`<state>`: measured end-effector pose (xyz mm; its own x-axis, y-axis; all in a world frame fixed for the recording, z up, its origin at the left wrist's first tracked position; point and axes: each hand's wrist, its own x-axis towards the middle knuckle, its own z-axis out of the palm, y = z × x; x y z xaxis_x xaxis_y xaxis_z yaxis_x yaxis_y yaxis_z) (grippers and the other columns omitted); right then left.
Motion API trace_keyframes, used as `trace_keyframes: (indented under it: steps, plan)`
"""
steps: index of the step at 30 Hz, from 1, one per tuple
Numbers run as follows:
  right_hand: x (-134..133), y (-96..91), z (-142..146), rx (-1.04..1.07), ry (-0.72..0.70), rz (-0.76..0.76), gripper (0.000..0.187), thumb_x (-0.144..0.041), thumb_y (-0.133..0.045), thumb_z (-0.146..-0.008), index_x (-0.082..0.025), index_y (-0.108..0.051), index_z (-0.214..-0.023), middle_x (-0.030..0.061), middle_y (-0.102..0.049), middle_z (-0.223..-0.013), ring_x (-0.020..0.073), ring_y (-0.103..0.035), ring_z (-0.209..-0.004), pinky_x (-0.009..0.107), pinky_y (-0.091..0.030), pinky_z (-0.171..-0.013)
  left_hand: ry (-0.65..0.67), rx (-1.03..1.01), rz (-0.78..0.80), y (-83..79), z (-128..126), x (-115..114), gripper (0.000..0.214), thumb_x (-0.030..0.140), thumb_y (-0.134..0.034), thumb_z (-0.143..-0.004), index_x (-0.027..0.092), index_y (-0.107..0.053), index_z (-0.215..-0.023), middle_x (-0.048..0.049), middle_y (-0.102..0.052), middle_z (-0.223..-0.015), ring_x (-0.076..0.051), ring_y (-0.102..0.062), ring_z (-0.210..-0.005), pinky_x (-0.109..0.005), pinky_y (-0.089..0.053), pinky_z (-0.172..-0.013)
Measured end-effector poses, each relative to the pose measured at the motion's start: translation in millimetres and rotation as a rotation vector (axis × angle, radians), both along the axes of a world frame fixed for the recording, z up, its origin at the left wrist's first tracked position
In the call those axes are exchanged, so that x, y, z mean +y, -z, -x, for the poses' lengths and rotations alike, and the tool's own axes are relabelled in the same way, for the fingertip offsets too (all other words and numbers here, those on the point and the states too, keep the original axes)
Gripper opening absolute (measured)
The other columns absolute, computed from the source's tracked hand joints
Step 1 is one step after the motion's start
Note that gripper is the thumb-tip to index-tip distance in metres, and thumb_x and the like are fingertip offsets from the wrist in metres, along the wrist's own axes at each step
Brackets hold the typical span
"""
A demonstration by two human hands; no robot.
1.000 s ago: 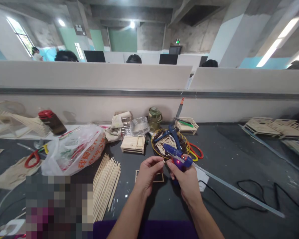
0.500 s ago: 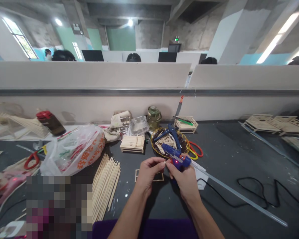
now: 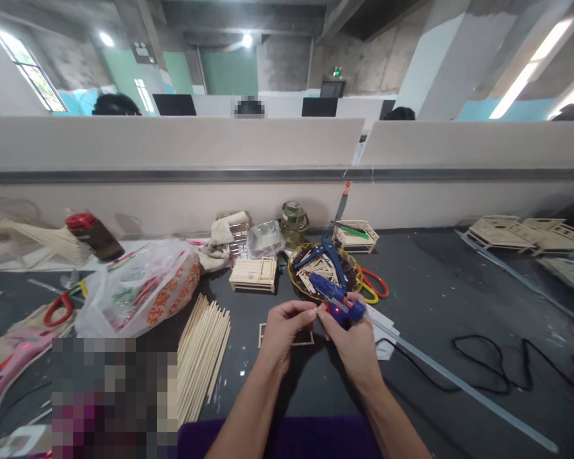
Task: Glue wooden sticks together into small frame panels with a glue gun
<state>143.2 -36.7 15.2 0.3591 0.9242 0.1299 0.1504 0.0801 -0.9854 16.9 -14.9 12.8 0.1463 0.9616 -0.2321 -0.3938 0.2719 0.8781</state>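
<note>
My right hand [image 3: 358,347] is wrapped round a blue hot glue gun [image 3: 337,299] with a small red light, its nozzle pointing away to the upper left. A long clear glue stick [image 3: 463,384] trails from its back toward the lower right. My left hand [image 3: 284,328] is closed in a pinch, its fingertips meeting my right thumb tip. A tiny pale bit shows between them, too small to make out. Beneath my hands, partly hidden, a small rectangular frame of wooden sticks [image 3: 262,335] lies on the dark table [image 3: 249,395].
Wooden sticks [image 3: 205,357] lie in a bundle on the left, near a plastic bag [image 3: 138,287]. Beyond my hands are a basket [image 3: 294,280] of short sticks with a blue cutter [image 3: 332,255], and a small wooden model [image 3: 253,274]. A black cord [image 3: 430,379] runs right.
The view has shifted slightly. My hands keep nearly the same pose round the glue gun and the tiny bit. At far left, another person's hand has left the pink glue gun.
</note>
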Motion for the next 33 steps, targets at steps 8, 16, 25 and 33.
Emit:
trace_keyframes:
  steps: [8,16,25,33]
  plan:
    - [0.2,0.9,0.9,0.023,0.004,0.013,0.047,-0.038,-0.07,-0.071,-0.023,-0.043,-0.105,-0.0022,-0.064,-0.075,0.0122,-0.054,-0.05,0.025,-0.046,-0.05,0.006,-0.014,0.004,0.0,-1.0,-0.4,0.027,0.03,-0.082,-0.06,0.013,-0.074,-0.08,-0.0061,-0.07,-0.075,-0.011,-0.058,-0.062,-0.023,-0.044,-0.064]
    - [0.9,1.6,-1.0,0.169,-0.046,-0.021,0.043,-0.038,-0.072,-0.072,-0.021,-0.044,-0.101,-0.0018,-0.063,-0.075,0.01,-0.05,-0.047,0.023,-0.043,-0.044,0.018,-0.004,-0.058,-4.5,-0.8,-0.6,0.033,0.029,-0.082,-0.059,0.015,-0.074,-0.087,-0.0063,-0.07,-0.08,-0.013,-0.059,-0.068,-0.025,-0.046,-0.068]
    - [0.3,-2.1,-1.5,0.27,-0.07,-0.015,0.035,-0.041,-0.073,-0.071,-0.018,-0.057,-0.092,-0.0007,-0.064,-0.068,0.0098,-0.05,-0.046,0.022,-0.042,-0.042,0.011,0.02,-0.084,-6.2,-1.2,-0.7,0.029,0.03,-0.082,-0.06,0.014,-0.074,-0.083,-0.0066,-0.07,-0.08,-0.013,-0.059,-0.066,-0.025,-0.047,-0.066]
    - [-9.3,-15.6,-18.7,0.348,-0.203,-0.046,0.03,-0.036,-0.067,-0.079,-0.018,-0.051,-0.097,0.0053,-0.071,-0.08,0.0111,-0.054,-0.044,0.025,-0.044,-0.044,-0.055,-0.157,-0.005,-0.9,5.7,5.0,0.027,0.026,-0.081,-0.062,0.014,-0.073,-0.085,-0.0028,-0.068,-0.078,-0.009,-0.059,-0.064,-0.023,-0.05,-0.065]
